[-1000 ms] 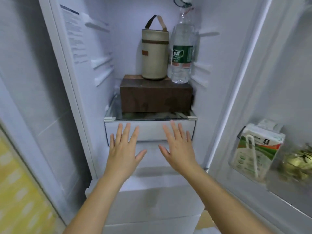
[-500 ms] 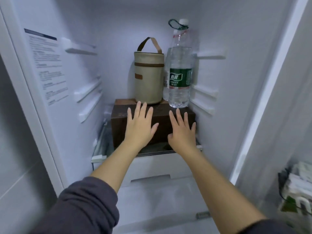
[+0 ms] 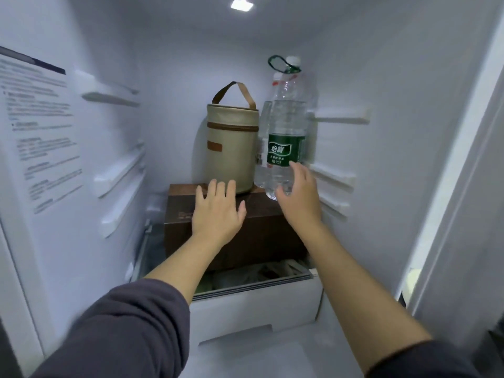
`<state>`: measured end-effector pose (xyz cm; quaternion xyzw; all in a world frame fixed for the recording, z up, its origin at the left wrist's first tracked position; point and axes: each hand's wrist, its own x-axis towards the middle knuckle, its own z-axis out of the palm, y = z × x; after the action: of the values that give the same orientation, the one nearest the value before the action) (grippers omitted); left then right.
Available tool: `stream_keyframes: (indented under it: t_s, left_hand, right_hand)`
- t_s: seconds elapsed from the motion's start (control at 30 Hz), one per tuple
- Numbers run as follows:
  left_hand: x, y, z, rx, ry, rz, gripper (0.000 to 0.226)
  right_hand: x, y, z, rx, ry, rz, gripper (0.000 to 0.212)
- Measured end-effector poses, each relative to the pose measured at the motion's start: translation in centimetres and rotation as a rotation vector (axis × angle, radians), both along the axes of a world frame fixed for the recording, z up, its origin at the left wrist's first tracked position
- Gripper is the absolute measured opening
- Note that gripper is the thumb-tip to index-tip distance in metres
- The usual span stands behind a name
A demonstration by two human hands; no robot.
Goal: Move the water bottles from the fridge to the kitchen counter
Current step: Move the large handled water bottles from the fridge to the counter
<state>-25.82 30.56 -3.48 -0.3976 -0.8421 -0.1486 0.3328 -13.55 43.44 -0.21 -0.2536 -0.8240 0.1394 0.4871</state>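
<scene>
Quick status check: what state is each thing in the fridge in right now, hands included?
Box: closed, carrying bag and bottles.
Green-label bottle: upright, capped.
Second bottle: upright behind it, mostly hidden.
Bag: upright, closed.
Drawer: shut.
Fridge light: on.
Left hand: open, over box.
Right hand: open by green-label bottle, not gripping.

Clear bottle (image 3: 287,124), centre right, wears a dark green label with white lettering and a white cap. Left of it, a beige bag (image 3: 231,156) with brown bands and handle. Below, a dark brown box (image 3: 261,233). White fridge walls (image 3: 174,64) all round; charcoal grey sleeve (image 3: 131,328), lower left.
</scene>
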Motion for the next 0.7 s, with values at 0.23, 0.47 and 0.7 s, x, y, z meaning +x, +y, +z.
stream_keyframes:
  t_s: [0.23, 0.47, 0.7]
  left_hand:
    - [-0.4, 0.3, -0.1, -0.01, 0.008, 0.004, 0.062]
    - [-0.7, 0.5, -0.3, -0.007, 0.026, 0.01, 0.063]
    - [-0.7, 0.5, -0.3, -0.023, 0.024, 0.006, 0.063]
  right_hand:
    - [-5.0, 2.8, 8.1, -0.181, 0.12, -0.025, 0.104]
    - [-6.1, 4.5, 9.1, -0.344, 0.159, 0.006, 0.121]
    - [-5.3, 4.4, 9.5, -0.375, 0.068, -0.017, 0.121]
